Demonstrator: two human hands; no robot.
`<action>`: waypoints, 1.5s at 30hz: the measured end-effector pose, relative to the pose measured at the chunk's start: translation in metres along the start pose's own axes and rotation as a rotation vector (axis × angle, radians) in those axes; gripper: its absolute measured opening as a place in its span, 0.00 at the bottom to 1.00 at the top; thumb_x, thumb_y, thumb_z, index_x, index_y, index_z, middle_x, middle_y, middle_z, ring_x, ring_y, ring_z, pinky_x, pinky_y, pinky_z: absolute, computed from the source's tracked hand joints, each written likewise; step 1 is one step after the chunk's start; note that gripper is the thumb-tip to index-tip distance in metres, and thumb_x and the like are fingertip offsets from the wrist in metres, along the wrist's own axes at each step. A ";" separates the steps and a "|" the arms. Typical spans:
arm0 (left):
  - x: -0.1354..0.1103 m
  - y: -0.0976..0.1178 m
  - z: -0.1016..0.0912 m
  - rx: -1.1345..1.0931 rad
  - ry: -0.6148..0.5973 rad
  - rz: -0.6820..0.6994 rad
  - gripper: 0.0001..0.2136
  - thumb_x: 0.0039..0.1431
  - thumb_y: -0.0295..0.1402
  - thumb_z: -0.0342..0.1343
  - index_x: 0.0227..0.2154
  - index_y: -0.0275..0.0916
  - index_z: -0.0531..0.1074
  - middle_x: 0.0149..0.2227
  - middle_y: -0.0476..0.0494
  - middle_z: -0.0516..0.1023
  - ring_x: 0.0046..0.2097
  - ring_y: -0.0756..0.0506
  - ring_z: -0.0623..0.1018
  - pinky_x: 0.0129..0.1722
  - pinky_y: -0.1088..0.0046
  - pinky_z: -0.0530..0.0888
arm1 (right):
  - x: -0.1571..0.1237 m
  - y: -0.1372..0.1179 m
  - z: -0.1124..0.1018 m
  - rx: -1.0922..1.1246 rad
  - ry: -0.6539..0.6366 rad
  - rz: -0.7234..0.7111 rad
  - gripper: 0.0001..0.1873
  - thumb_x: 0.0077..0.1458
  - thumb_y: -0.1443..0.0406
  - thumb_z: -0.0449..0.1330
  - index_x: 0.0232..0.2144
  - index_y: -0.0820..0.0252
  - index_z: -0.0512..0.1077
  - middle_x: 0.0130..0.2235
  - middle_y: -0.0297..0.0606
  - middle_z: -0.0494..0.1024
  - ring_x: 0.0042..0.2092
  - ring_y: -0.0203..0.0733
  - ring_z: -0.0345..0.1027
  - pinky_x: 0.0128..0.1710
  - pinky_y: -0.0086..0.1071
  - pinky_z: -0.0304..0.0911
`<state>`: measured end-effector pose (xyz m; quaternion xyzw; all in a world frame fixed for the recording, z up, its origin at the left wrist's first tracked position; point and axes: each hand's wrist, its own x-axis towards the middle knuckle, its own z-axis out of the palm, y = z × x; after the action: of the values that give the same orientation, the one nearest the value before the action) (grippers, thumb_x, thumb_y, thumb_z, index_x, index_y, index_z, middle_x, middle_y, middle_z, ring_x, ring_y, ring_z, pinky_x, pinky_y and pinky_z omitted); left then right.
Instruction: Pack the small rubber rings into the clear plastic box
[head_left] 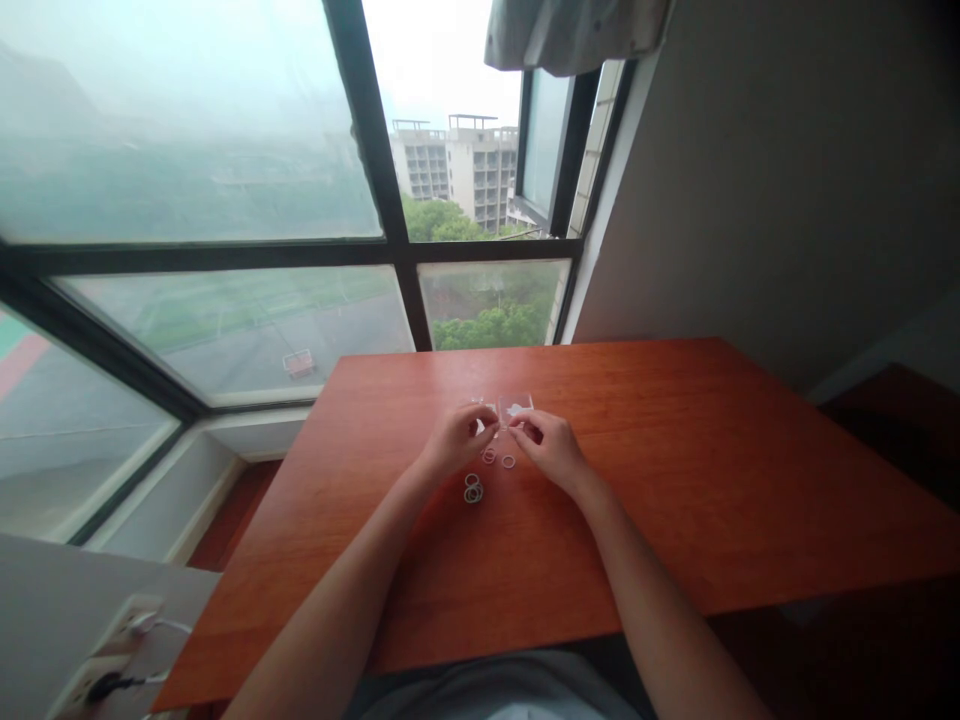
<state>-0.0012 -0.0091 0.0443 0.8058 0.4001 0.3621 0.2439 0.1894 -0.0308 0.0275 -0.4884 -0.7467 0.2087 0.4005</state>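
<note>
My left hand (pixel 463 437) and my right hand (pixel 550 446) face each other over the middle of the table, close together. On each, thumb and fingertips are pinched. Something small and pale seems to lie between the fingertips, too small to name. Just behind the hands is a clear plastic case (pixel 516 403) with whitish pieces in it, partly covered by the fingers. A pale ring (pixel 508 462) lies on the wood below the fingertips, beside another pale ring (pixel 489 456) near my left thumb. Nearer to me, several rings (pixel 472 492) form a small overlapping cluster.
The reddish-brown wooden table (pixel 712 470) reaches to the window (pixel 480 300) at the back. A grey wall (pixel 750 200) rises at the right. Wall sockets with a white plug (pixel 142 625) and a black plug (pixel 105 687) are at the lower left.
</note>
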 end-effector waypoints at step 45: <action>0.000 -0.037 -0.011 0.184 0.166 -0.115 0.06 0.55 0.30 0.54 0.32 0.36 0.75 0.29 0.47 0.75 0.27 0.52 0.67 0.28 0.77 0.64 | -0.011 -0.013 0.021 -0.072 -0.326 -0.105 0.06 0.52 0.65 0.61 0.32 0.54 0.78 0.28 0.32 0.77 0.28 0.33 0.66 0.29 0.25 0.55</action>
<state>-0.0270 0.0129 0.0257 0.7677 0.4962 0.3745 0.1553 0.1674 -0.0446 0.0199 -0.4224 -0.8332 0.2372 0.2665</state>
